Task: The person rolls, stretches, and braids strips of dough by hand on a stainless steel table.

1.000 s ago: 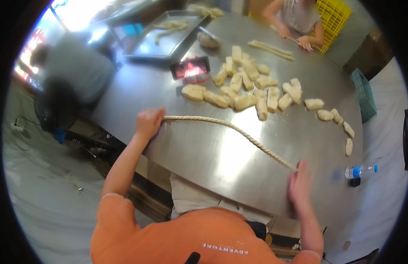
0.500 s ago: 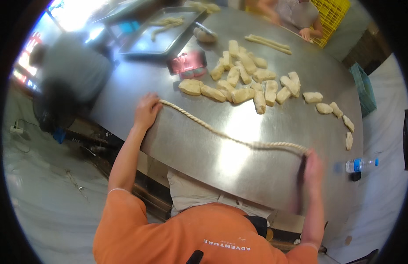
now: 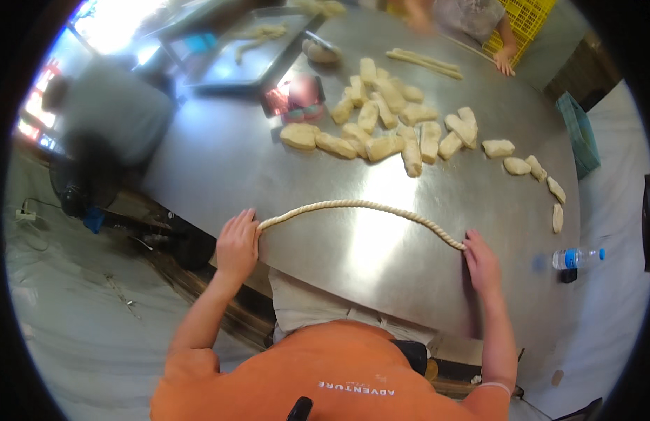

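A long twisted dough rope (image 3: 367, 204) lies across the metal table in front of me, bowed away from my body in an arch. At its left end, my left hand (image 3: 237, 245) is closed on the tip, the dough meeting the thumb side. My right hand (image 3: 483, 263) pinches the other end near the table's right part. The exact grip under the fingers of both hands is partly hidden. Beyond the rope lies a pile of pale dough pieces (image 3: 384, 146), several of them stacked on one another.
Smaller dough pieces (image 3: 517, 166) trail off to the right, towards a water bottle (image 3: 576, 259). Farther back are a phone (image 3: 293, 98), a metal tray (image 3: 219, 88) with twisted dough and two dough strips (image 3: 424, 63). A co-worker's hand (image 3: 504, 59) works at the far edge.
My left hand has come nearer to my body and my right hand slightly left, so they are closer together. The dough rope has gone from a slanting wave to an arch bowed away from me.
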`<state>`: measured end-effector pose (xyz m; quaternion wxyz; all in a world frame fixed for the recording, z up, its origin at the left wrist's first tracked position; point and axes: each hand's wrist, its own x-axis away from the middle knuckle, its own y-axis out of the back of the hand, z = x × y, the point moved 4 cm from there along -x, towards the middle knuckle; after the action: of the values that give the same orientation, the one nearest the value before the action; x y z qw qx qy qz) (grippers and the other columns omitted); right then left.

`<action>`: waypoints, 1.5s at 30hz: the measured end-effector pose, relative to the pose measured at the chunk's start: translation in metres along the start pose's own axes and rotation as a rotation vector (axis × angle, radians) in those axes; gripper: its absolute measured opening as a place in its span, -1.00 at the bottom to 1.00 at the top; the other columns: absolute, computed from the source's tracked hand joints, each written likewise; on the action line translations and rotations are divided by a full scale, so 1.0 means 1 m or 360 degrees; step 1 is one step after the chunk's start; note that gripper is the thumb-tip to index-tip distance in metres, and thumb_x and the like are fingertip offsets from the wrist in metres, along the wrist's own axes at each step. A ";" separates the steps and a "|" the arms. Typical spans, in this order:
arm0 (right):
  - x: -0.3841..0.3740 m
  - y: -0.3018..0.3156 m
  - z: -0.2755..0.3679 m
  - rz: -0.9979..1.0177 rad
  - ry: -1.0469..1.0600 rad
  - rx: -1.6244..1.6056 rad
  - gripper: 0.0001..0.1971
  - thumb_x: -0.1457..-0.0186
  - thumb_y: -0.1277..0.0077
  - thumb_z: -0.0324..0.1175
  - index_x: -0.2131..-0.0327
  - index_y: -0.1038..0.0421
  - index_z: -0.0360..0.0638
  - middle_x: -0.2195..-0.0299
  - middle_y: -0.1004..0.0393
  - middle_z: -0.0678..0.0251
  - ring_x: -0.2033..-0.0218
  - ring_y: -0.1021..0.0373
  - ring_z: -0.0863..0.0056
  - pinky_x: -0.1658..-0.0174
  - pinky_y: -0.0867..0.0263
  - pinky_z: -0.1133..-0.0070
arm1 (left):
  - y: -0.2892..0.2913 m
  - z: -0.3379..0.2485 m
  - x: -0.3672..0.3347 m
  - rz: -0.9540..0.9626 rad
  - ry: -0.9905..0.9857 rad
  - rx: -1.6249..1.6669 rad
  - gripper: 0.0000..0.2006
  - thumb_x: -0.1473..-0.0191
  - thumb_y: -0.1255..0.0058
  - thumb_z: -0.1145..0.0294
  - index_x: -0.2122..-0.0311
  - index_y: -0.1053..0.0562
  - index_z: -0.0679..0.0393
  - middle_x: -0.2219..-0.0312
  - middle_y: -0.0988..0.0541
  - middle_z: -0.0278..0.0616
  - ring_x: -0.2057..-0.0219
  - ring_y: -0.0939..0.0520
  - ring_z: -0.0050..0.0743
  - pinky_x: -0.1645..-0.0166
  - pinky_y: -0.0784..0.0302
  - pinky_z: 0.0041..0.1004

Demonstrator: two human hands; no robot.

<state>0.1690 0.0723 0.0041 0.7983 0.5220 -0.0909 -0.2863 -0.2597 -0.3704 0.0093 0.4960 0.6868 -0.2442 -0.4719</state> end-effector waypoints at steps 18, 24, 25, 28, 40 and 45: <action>-0.046 0.017 0.066 0.0559 -0.0245 0.0186 -0.68 -0.37 -0.11 -0.11 0.21 -0.56 -0.22 0.37 -0.59 0.01 0.29 -0.52 -0.08 0.19 -0.41 0.15 | -0.050 -0.125 -0.161 0.0482 -0.0112 0.0979 -0.75 -0.29 -0.25 0.20 0.05 -0.66 0.12 0.26 -0.70 -0.12 0.21 -0.72 -0.21 0.10 -0.62 -0.22; -0.043 0.066 -0.035 0.0609 -0.0870 -0.1116 -0.77 -0.38 -0.13 -0.19 0.26 -0.59 -0.12 0.58 -0.34 0.54 0.56 -0.23 0.68 0.48 -0.12 0.58 | -0.062 0.004 -0.141 0.0857 0.0473 0.1666 -0.78 -0.30 -0.28 0.25 0.09 -0.69 0.16 0.33 -0.72 -0.14 0.31 -0.68 -0.40 0.12 -0.59 -0.31; -0.034 0.070 -0.036 0.0535 -0.0842 -0.0967 -0.78 -0.38 -0.14 -0.19 0.27 -0.60 -0.10 0.58 -0.32 0.59 0.58 -0.20 0.72 0.50 -0.08 0.61 | -0.045 -0.005 -0.142 0.0823 0.0219 0.1497 -0.79 -0.29 -0.30 0.27 0.10 -0.70 0.16 0.31 -0.73 -0.14 0.31 -0.68 -0.39 0.13 -0.60 -0.32; -0.007 0.088 -0.035 0.0362 -0.0759 -0.0962 -0.79 -0.38 -0.15 -0.19 0.29 -0.62 -0.07 0.59 -0.28 0.66 0.60 -0.14 0.79 0.53 0.02 0.66 | -0.013 -0.011 -0.124 0.0686 -0.0092 0.1275 -0.82 -0.25 -0.33 0.33 0.10 -0.72 0.15 0.26 -0.74 -0.13 0.30 -0.71 -0.34 0.15 -0.61 -0.37; 0.062 0.032 0.008 -0.0242 -0.0491 0.0389 -0.62 -0.50 0.09 -0.35 -0.22 -0.45 -0.38 -0.14 -0.55 -0.08 -0.15 -0.47 0.08 -0.25 -0.34 0.27 | -0.054 0.121 -0.123 -0.0346 -0.0083 0.0243 -0.80 -0.33 -0.17 0.35 0.03 -0.70 0.11 0.13 -0.78 -0.07 0.07 -0.77 -0.03 -0.08 -0.66 -0.21; 0.076 0.011 0.015 0.0178 -0.0607 0.0673 -0.36 -0.50 0.20 -0.19 -0.51 -0.09 -0.30 -0.54 -0.07 -0.10 -0.57 0.01 -0.05 -0.55 0.12 -0.06 | -0.031 0.085 -0.105 0.0005 0.0348 0.0186 -0.78 -0.34 -0.14 0.28 0.01 -0.66 0.10 0.01 -0.76 -0.11 0.04 -0.76 -0.01 -0.17 -0.63 -0.11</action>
<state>0.2287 0.0213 0.0083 0.6547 0.6078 -0.3258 -0.3094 -0.3854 -0.3119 0.0184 0.4797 0.7614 -0.2169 -0.3783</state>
